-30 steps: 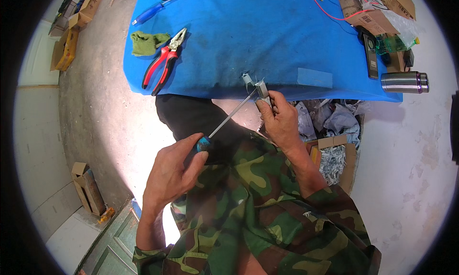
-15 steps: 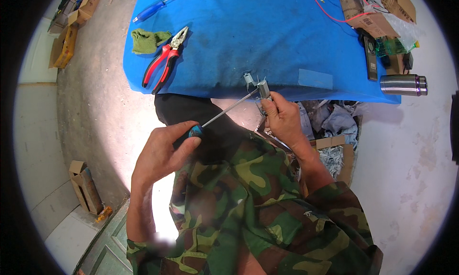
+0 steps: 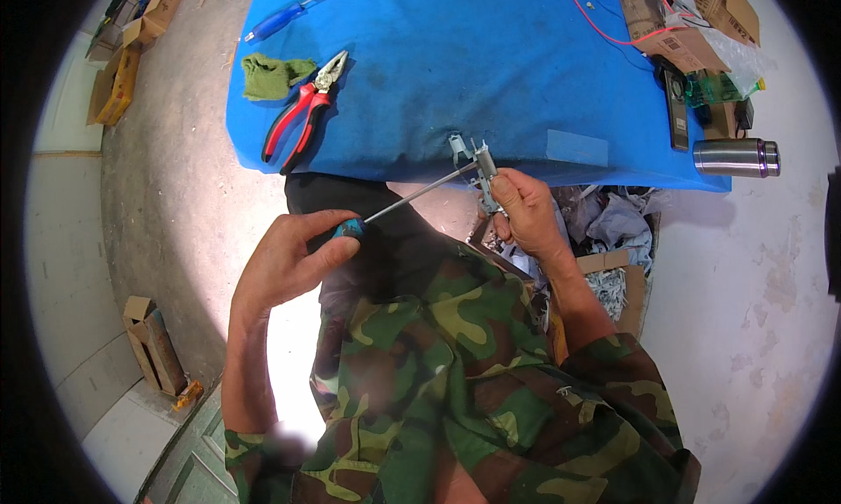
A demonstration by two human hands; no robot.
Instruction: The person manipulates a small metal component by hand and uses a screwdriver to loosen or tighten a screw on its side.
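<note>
Two holds: short of the table [image 3: 420,74] and its near edge, my left hand [image 3: 293,254] pinches the screwdriver [image 3: 352,230] by its handle; at that edge, the metal part [image 3: 488,161], likely light, stiff and sharp-rimmed, is best taken low, where my right hand [image 3: 532,219] clasps it.

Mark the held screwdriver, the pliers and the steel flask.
Held screwdriver [image 3: 420,193]: head view, middle of the metal shaft.
Pliers [image 3: 307,95]: head view, red handle near the pivot.
Steel flask [image 3: 732,158]: head view, side of the body.
</note>
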